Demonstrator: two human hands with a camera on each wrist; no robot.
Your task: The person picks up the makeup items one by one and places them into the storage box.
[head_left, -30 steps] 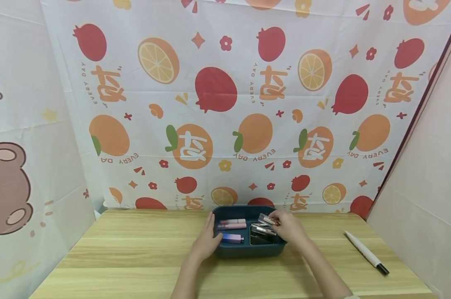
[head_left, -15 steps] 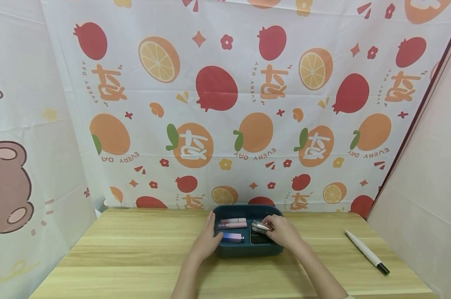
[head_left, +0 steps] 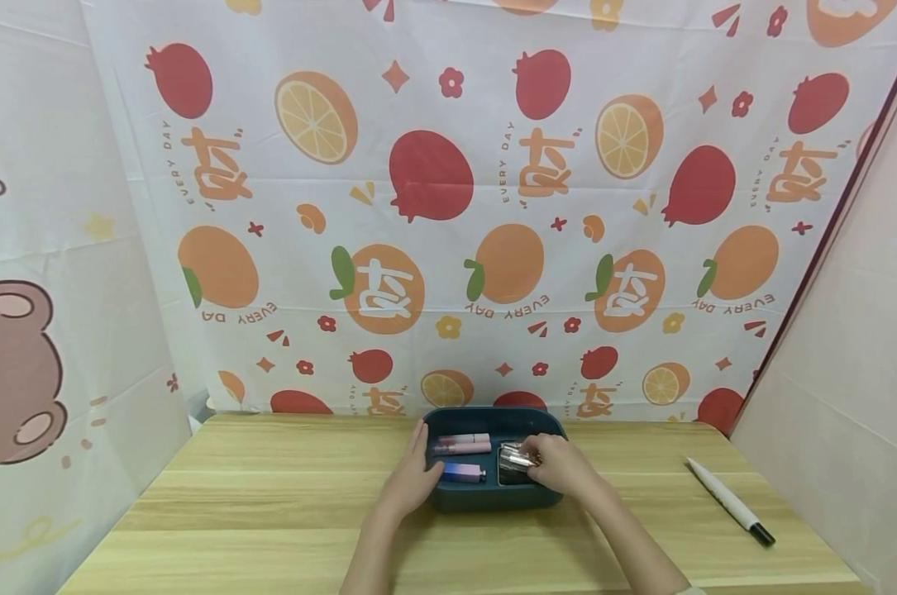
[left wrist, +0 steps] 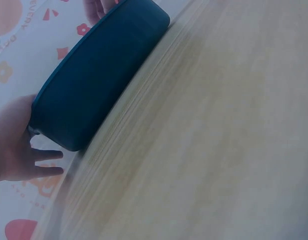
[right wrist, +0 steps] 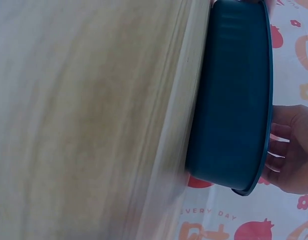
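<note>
A dark blue storage box (head_left: 485,496) stands near the table's back edge. My left hand (head_left: 411,479) holds its left end, thumb over the rim and fingers along the outer wall. My right hand (head_left: 563,464) reaches over the right rim, fingertips pinching a small clear and silvery piece (head_left: 520,457); its exact kind is unclear. Under it lies a flat black rectangular item (head_left: 509,477), partly hidden. Two slim pink tubes (head_left: 466,449) and a blue-to-lilac tube (head_left: 463,473) lie in the box's left half. In the right wrist view, the right hand's fingers (right wrist: 278,147) go behind the box rim.
A white pen-like stick with a black end (head_left: 729,500) lies on the wooden table (head_left: 269,512) at the right. A fruit-print cloth (head_left: 448,248) hangs behind the table. Pale cloths hang at both sides.
My right hand has lowered into the box and moved slightly left, bringing the clear and silvery piece over the black item. My left hand stays on the box's left end.
</note>
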